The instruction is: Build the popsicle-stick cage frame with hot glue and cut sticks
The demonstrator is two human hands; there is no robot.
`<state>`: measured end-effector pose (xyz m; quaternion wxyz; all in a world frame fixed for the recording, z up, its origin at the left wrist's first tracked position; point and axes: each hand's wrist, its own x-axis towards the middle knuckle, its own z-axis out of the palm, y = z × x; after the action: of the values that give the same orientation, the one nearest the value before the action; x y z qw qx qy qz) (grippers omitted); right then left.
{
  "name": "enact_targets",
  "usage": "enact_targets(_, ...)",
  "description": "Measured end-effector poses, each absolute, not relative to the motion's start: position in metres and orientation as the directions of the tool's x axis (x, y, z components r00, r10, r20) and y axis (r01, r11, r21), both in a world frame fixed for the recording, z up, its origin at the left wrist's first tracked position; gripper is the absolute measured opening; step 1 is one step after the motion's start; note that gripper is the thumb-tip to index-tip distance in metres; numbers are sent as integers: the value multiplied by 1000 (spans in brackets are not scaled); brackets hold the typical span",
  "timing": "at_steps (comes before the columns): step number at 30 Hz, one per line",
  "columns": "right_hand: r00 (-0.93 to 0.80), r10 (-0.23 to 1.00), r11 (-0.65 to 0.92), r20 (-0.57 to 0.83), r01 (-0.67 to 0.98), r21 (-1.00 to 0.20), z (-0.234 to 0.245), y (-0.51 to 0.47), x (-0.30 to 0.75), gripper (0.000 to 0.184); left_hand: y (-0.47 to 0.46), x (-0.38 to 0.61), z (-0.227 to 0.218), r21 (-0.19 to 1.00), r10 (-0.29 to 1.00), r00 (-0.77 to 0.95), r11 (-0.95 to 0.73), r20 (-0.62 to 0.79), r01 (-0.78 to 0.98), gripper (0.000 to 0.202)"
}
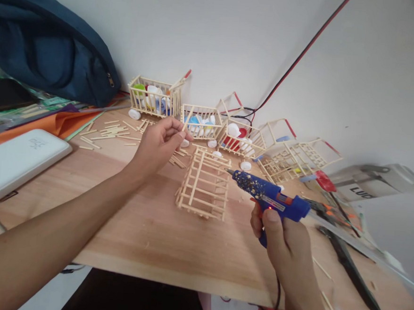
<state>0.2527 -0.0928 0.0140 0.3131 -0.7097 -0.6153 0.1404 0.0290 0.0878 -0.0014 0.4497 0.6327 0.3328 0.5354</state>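
My right hand (286, 238) is wrapped round a blue hot glue gun (268, 192), its nozzle pointing left at the top right corner of a small wooden stick frame (205, 183). A red light glows on the gun's side. Whether the nozzle touches the frame I cannot tell. Between thumb and fingers, my left hand (161, 144) pinches a short wooden stick (187, 118) above the frame's upper left. The frame lies on the wooden table (144, 235), built of crossing sticks like a slatted cage.
Stick carts (154, 94) with white wheels, some filled with bottle caps, line the wall. Loose sticks (112, 132) lie at left, near a white power bank (22, 165) and a blue bag (55, 45). A black-handled cutter (351, 269) lies at right. The gun's cord (278, 292) hangs over the front edge.
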Motion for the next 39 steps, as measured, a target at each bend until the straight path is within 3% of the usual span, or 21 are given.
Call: enact_targets(39, 202, 960, -57, 194, 819, -571, 11, -91, 250, 46, 86, 29, 2, 933, 914, 187, -358, 360, -48, 5)
